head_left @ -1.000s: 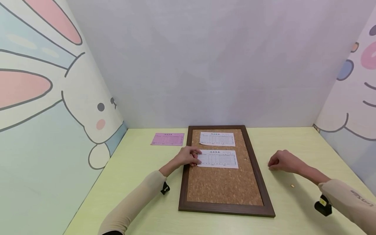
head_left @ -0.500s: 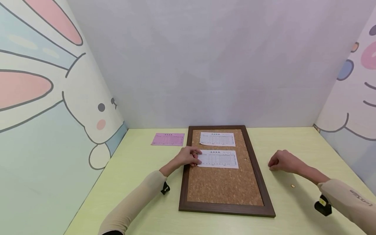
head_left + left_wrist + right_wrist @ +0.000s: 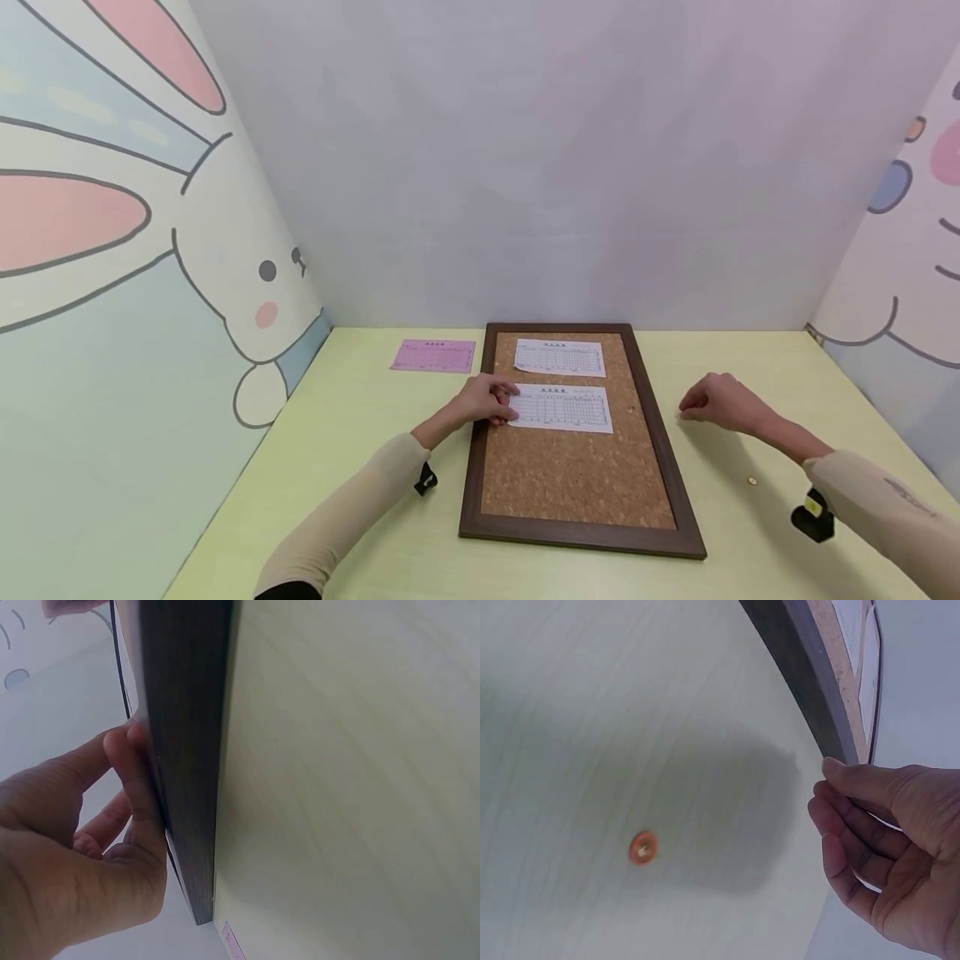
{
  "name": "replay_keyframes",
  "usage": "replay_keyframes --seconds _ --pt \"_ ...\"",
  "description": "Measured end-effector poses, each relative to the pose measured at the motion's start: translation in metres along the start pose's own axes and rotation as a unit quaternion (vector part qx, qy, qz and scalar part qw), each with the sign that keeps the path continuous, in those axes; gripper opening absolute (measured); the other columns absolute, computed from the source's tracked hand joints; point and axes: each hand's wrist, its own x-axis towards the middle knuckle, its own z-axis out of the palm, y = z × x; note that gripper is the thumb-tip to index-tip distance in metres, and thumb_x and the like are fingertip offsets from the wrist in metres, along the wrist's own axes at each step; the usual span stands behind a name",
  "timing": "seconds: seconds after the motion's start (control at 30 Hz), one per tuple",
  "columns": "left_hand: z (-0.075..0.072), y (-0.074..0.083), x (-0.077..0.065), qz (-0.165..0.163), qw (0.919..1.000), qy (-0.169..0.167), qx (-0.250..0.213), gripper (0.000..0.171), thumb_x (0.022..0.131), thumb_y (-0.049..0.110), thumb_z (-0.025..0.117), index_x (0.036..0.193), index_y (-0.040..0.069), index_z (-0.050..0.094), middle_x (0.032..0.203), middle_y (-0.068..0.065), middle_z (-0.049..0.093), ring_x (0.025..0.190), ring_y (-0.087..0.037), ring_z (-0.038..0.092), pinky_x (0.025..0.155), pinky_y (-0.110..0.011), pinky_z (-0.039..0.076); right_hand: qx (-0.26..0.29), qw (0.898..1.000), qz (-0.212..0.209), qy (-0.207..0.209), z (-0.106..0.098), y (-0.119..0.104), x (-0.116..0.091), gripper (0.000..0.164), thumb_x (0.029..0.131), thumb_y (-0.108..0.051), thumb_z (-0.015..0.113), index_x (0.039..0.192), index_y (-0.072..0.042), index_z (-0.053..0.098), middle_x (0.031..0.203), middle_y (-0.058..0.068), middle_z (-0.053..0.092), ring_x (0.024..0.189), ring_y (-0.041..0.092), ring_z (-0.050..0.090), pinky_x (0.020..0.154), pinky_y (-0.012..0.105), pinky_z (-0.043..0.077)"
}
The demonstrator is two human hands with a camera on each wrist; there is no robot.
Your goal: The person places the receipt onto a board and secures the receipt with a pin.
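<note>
My left hand point(image 3: 487, 398) holds the left edge of the lower white paper form point(image 3: 562, 408), its thumb and forefinger over the paper and its other fingers curled by the frame. That form lies on a cork board point(image 3: 577, 475) with a dark brown frame point(image 3: 581, 543). To the right of the board, my right hand point(image 3: 723, 402) is close over the table, thumb and forefinger together. A tiny pale tack-like thing shows at those fingertips in the head view; the fingers mostly hide it. A gold thumbtack point(image 3: 643, 848) lies on the table beneath the right wrist, blurred in the right wrist view.
Above the held paper, a second white form point(image 3: 559, 357) lies on the cork. A pink form point(image 3: 433, 356) is on the pale yellow table point(image 3: 375, 400) left of the board. A grey-white wall point(image 3: 555, 167) stands behind, with cartoon-painted panels at both sides.
My right hand has lifted slightly and shifted a little left toward the board, and a pale speck now shows at its fingertips. The left hand keeps its place on the form. The head view shifts slightly.
</note>
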Motion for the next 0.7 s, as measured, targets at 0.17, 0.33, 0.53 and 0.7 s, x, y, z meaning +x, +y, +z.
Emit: replay_keyframes --seconds 0.17,0.33,0.53,0.7 --pt "0.0 0.0 0.001 0.001 1.0 -0.003 0.002 0.031 0.084 0.002 0.082 0.112 -0.001 0.071 0.072 -0.003 0.062 0.052 -0.009 0.057 0.051 -0.019 0.05 0.009 0.998 0.035 0.049 0.001 -0.016 0.025 0.011 0.089 -0.009 0.076 0.092 0.001 0.079 0.081 0.008 0.077 0.067 0.009 0.066 0.057 0.025 0.049" --pt "0.0 0.001 0.001 0.002 1.0 -0.007 0.004 0.031 0.084 0.003 0.082 0.112 -0.001 0.071 0.072 -0.003 0.062 0.052 -0.009 0.057 0.051 -0.019 0.051 0.049 0.994 0.053 0.078 0.004 -0.037 0.052 0.015 0.091 -0.01 0.076 0.096 0.003 0.078 0.086 0.013 0.078 0.071 0.015 0.068 0.059 0.026 0.049" --pt "-0.002 0.004 0.0 0.003 1.0 -0.003 0.003 0.031 0.084 0.002 0.082 0.112 -0.001 0.071 0.072 -0.003 0.062 0.052 -0.009 0.058 0.051 -0.02 0.051 0.134 0.986 0.081 0.058 0.017 -0.058 0.082 0.021 0.094 -0.014 0.074 0.104 0.004 0.077 0.091 0.015 0.077 0.074 0.019 0.065 0.061 0.025 0.049" --pt "-0.001 0.002 0.0 -0.002 1.0 -0.002 -0.002 0.03 0.084 0.001 0.082 0.112 -0.001 0.071 0.071 -0.001 0.062 0.053 -0.009 0.058 0.051 -0.019 0.051 0.169 0.982 0.077 0.037 0.04 -0.067 0.101 0.019 0.093 -0.013 0.074 0.104 0.003 0.078 0.094 0.014 0.078 0.075 0.016 0.066 0.064 0.024 0.05"
